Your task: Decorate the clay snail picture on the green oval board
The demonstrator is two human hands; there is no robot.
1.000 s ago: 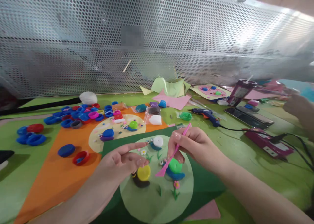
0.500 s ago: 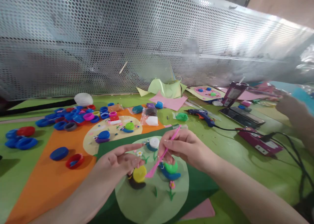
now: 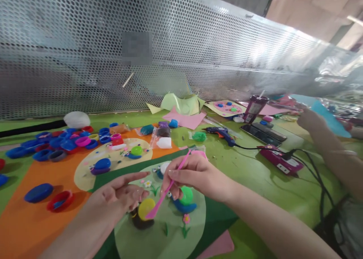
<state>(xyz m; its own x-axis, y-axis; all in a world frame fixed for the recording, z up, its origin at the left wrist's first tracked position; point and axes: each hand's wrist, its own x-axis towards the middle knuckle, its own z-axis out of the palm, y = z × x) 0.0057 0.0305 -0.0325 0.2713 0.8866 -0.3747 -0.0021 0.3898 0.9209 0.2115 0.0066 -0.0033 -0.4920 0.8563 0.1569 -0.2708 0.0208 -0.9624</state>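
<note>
My right hand (image 3: 195, 174) is closed round a pink plastic modelling tool (image 3: 166, 191), whose flat tip lies over a yellow bottle cap (image 3: 145, 208) on a dark clay body. My left hand (image 3: 121, 194) is beside that cap, forefinger stretched out and the other fingers curled near it. Both hands are over a pale green paper circle (image 3: 170, 236) on dark green felt. On the circle are a green-capped blue clay snail (image 3: 185, 200), a white-capped figure (image 3: 163, 168) and small clay flowers.
Several blue, red and pink bottle caps (image 3: 56, 147) lie at the left on orange felt (image 3: 34, 221). A blue glue gun (image 3: 219, 132), a pink power strip (image 3: 279, 160), black cables and a purple cup (image 3: 253, 108) are at the right. Another person's arm (image 3: 326, 145) reaches in there. A perforated metal screen (image 3: 170, 55) stands behind.
The view has swung to the right, so everything sits further left. The pink tool's tip has moved from the green-capped snail over to the yellow cap. My left hand has stayed beside that cap.
</note>
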